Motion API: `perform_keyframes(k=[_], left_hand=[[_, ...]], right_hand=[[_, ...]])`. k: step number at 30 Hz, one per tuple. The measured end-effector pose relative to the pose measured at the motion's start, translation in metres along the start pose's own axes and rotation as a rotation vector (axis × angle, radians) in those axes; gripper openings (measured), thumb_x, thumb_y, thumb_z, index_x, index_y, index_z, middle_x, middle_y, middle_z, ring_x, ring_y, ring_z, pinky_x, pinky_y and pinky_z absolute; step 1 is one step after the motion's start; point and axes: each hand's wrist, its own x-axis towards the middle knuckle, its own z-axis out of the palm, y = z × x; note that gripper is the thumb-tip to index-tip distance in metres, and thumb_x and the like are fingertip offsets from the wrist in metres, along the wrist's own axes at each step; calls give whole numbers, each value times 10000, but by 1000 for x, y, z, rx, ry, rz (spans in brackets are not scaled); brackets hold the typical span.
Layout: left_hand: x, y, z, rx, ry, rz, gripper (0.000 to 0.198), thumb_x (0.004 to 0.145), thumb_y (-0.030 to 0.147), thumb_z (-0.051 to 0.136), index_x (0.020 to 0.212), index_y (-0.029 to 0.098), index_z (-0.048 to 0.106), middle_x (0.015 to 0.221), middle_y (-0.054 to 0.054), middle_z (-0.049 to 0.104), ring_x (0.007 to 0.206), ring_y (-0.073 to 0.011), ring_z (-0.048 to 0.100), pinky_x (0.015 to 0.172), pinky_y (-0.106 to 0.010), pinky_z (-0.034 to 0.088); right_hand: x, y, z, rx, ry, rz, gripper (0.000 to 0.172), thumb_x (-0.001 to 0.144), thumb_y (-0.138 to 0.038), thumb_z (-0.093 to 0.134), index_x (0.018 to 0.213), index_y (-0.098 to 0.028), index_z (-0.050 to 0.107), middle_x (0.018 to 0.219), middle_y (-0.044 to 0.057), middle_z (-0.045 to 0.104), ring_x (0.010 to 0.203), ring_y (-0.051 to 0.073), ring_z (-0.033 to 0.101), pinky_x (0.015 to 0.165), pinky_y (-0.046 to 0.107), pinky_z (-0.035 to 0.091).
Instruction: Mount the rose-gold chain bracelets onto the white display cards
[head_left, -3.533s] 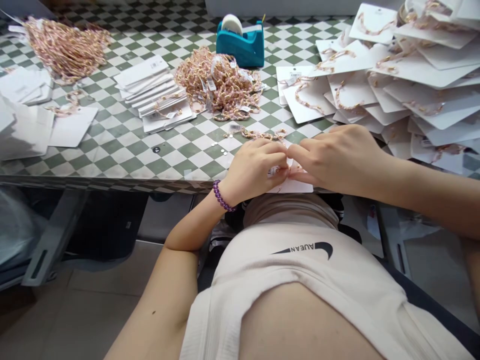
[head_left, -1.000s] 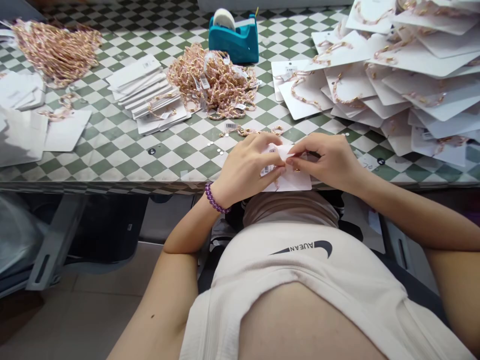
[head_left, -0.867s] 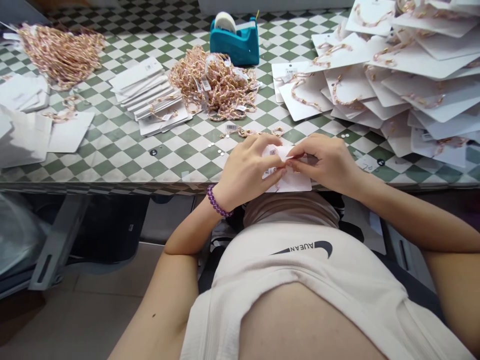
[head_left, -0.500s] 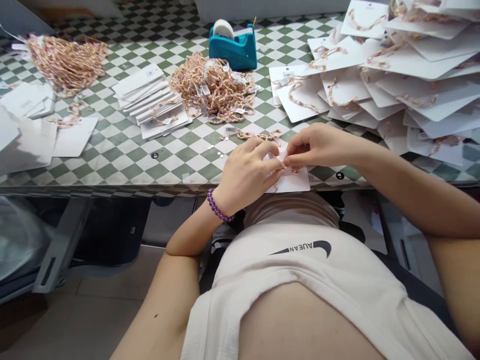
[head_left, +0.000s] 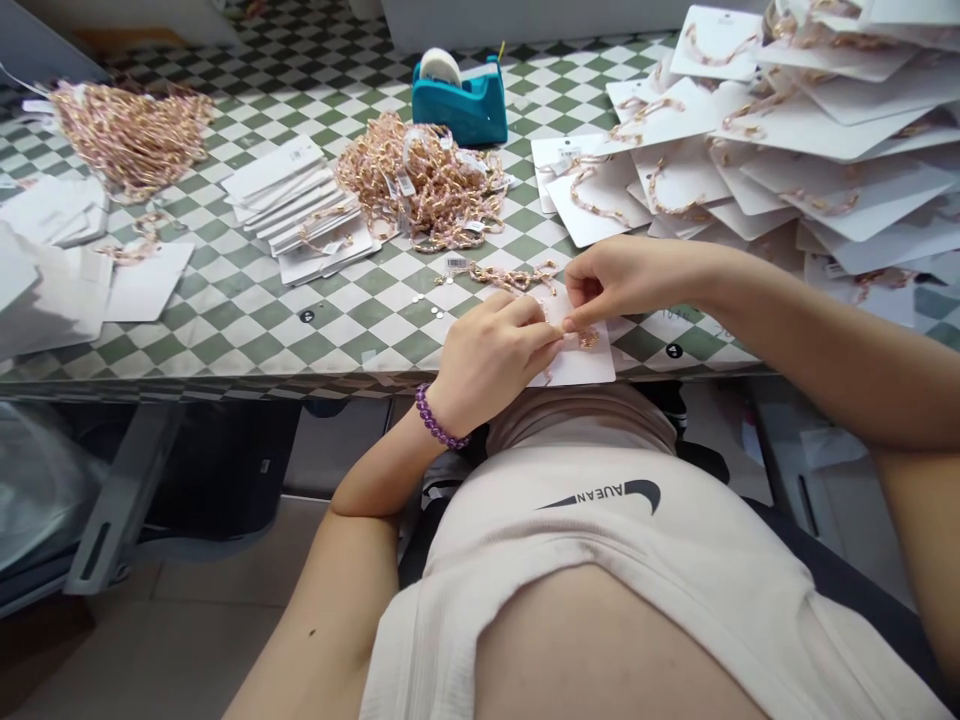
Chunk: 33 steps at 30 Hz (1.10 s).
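So the right hand (head_left: 616, 283) has just rolled over and curled in tight, where a second ago its thumb and finger were pinching up something whitish over the white card (head_left: 592, 372). Nothing sticks up there now, and the left hand (head_left: 491, 350) has drawn its fingers closer together too. My read is that the fiddly pinch has turned into pressing down, so whatever they're fixing is probably close to lying flat, though I wouldn't swear it's done. Right thumb and fingertips are narrow, down by the left ones, and I honestly can't tell if there's anything between them. Left hand lies over the card with its fingers bent and the gap narrow; the tips seem to be keeping things steady, but I can't see what's under them. The card sits flat at the table edge (head_left: 341, 378), its left part tucked under the left hand and its near right corner poking out bare. The pink and gold beads (head_left: 589, 340) on it show just below the right hand's fingertips, on the body side, and the rest of that strand is mostly covered. Another beaded bracelet (head_left: 511, 277) lies loose just beyond the left knuckles, barcode tag (head_left: 455, 264) at its left end.
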Motion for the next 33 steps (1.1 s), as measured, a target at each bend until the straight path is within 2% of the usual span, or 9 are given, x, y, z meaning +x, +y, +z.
perform_keyframes(k=[5, 8, 15, 18, 20, 23, 27, 30, 33], left_hand=[[2, -2, -2, -57, -74, -46, 308, 1017, 395, 572, 864, 232, 784, 845, -13, 740, 759, -171, 564, 663, -313, 427], [3, -2, -3, -60, -106, -48, 308, 1020, 388, 564, 876, 234, 787, 859, -23, 746, 758, -173, 570, 678, -320, 424], [0, -1, 0, -72, -77, -80, 288, 1006, 375, 593, 849, 226, 783, 854, -10, 758, 775, -169, 617, 679, -293, 441], [-1, -1, -1, -100, -52, -87, 263, 995, 358, 617, 841, 219, 779, 843, -3, 764, 771, -164, 642, 692, -284, 459], [-2, -1, -1, -108, -38, -97, 239, 982, 350, 641, 836, 213, 772, 828, -1, 764, 761, -160, 649, 693, -278, 463], [-1, 0, -1, -119, -39, -123, 248, 977, 349, 645, 806, 201, 747, 785, 0, 748, 740, -157, 640, 677, -274, 455], [0, 3, 0, -88, -58, -155, 296, 972, 357, 637, 736, 189, 700, 723, -13, 707, 709, -161, 610, 650, -287, 427], [0, 5, -1, -71, -55, -156, 276, 948, 290, 644, 694, 185, 670, 731, -17, 700, 726, -168, 609, 660, -296, 428], [1, 6, -1, -70, -67, -166, 277, 952, 275, 620, 693, 190, 669, 732, -18, 695, 733, -172, 607, 667, -304, 433]], right_hand=[[12, 18, 5, 71, 105, -133, 400, 725, -526, 829, 918, -223, 655, 642, -19, 633, 562, 121, 553, 533, 293, 353], [13, 24, 10, 78, 161, -192, 412, 760, -528, 803, 981, -229, 627, 609, -34, 617, 509, 107, 519, 499, 294, 333], [7, 12, 15, -15, 233, -102, 320, 779, -441, 771, 953, -225, 612, 605, -21, 622, 509, 123, 519, 512, 283, 316], [3, 7, 18, -55, 289, -60, 221, 836, -386, 707, 966, -216, 648, 633, -3, 638, 576, 139, 542, 562, 275, 311], [-3, 5, 23, -66, 384, -74, 178, 896, -348, 635, 995, -207, 677, 664, 12, 650, 622, 146, 549, 592, 275, 316], [-19, 2, 37, -89, 565, -181, 259, 995, -331, 508, 1033, -192, 723, 829, 59, 703, 792, 179, 598, 693, 298, 394], [-41, -6, 67, -296, 648, -334, 331, 1042, -376, 478, 1054, -227, 773, 1093, 97, 720, 1053, 248, 582, 895, 377, 447], [-44, -8, 87, -391, 740, -268, 318, 1051, -355, 474, 1146, -246, 757, 1158, 98, 708, 1120, 265, 566, 949, 420, 436], [-40, -5, 99, -342, 802, -231, 301, 1049, -327, 484, 1183, -272, 747, 1181, 89, 691, 1139, 259, 549, 982, 436, 436]])
